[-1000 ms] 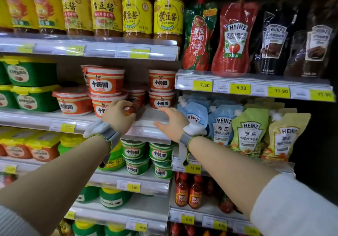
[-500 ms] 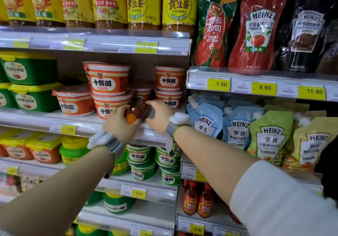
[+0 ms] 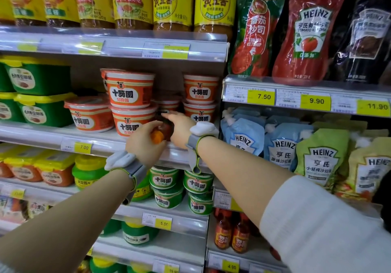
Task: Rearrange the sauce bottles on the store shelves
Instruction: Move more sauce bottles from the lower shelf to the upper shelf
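A small dark-red sauce bottle (image 3: 166, 129) with an orange cap lies between my two hands, cap end pointing toward me, at the front of the second shelf (image 3: 101, 140). My left hand (image 3: 142, 143) grips it from the left, near the cap. My right hand (image 3: 179, 129) rests on its right side with the fingers stretched over its top. Most of the bottle is hidden by the hands. It sits in the gap between the red sauce tubs (image 3: 130, 91) and the red tubs on the right (image 3: 200, 90).
Tall yellow-labelled sauce bottles (image 3: 172, 3) fill the top shelf. Green tubs (image 3: 38, 77) stand at left, green-lidded tubs (image 3: 197, 182) below. Ketchup pouches (image 3: 309, 29) and Heinz dressing pouches (image 3: 243, 139) fill the right bay. Small red bottles (image 3: 231, 234) stand lower down.
My right hand moved left from the shelf edge onto the bottle. My left hand pushed the bottle deeper between the tubs. The view has come closer to the shelf.
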Motion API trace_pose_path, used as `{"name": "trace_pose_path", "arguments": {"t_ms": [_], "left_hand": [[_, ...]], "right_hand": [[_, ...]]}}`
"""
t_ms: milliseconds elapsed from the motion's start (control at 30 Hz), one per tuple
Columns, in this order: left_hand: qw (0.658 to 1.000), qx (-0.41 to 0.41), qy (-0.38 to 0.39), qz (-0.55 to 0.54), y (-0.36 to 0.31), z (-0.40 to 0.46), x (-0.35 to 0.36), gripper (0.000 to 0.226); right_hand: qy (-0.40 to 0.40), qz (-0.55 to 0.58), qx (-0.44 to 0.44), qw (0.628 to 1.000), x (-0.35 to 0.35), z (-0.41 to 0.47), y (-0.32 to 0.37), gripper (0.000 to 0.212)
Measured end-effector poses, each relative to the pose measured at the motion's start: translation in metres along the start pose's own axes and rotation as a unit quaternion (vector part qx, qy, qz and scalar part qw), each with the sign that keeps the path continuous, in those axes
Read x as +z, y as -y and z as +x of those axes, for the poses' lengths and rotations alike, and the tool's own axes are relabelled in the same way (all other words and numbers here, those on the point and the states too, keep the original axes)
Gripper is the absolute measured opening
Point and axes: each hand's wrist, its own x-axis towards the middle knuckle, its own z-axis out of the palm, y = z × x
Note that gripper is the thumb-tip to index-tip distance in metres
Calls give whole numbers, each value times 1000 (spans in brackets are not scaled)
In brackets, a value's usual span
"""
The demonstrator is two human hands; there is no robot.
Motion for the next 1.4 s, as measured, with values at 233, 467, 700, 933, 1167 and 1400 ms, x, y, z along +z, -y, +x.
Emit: {"name": "trace_pose_path", "arguments": {"t_ms": [233,467,700,933,1167,1400], "left_hand": [[994,109,27,3,-3,-2,-2,49],[983,178,35,-7,1,2,2,46],[970,240,29,-4,-16,9,4,36],[963,267,18,-24,-46,6,-3,43],[965,256,36,-45,-59,5,-6,44],[973,217,52,-50,-64,7,1,38]], "right_hand": [[-1,-25,6,1000,-5,-5,-6,63],[-4,-12,14,1000,-8,-7,-19,65],[-60,32,16,998,-9,-16,-26,57],[-137,54,52,988,-8,-24,-35,46],[-167,73,49,982,-18,-41,-39,45],[-162,96,68,980,-30,-62,-41,55]]}}
